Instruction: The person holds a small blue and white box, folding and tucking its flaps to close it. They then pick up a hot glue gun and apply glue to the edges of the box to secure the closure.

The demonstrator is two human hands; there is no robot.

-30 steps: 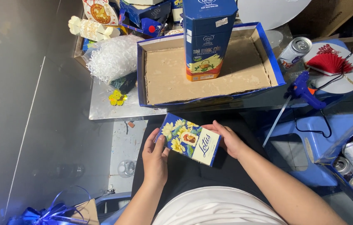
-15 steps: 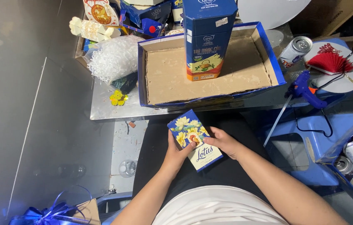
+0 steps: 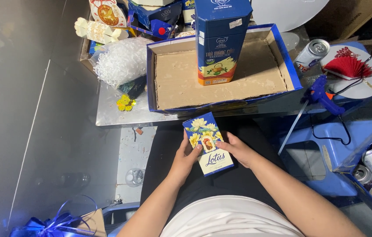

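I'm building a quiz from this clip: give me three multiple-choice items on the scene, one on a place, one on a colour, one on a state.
1. Where does the tall dark-blue carton stand?
A. in the shallow blue-rimmed cardboard tray
B. on the floor
C. on the blue plastic stool

2. What colour is the folded paper fan?
A. green
B. red
C. white

3. How is the small flat box with yellow flowers held?
A. by no hand
B. by one hand
C. by both hands

Answers: 1 A, its base rests on the tray's floor. 2 B, its pleats are red. 3 C, left hand and right hand grip its sides.
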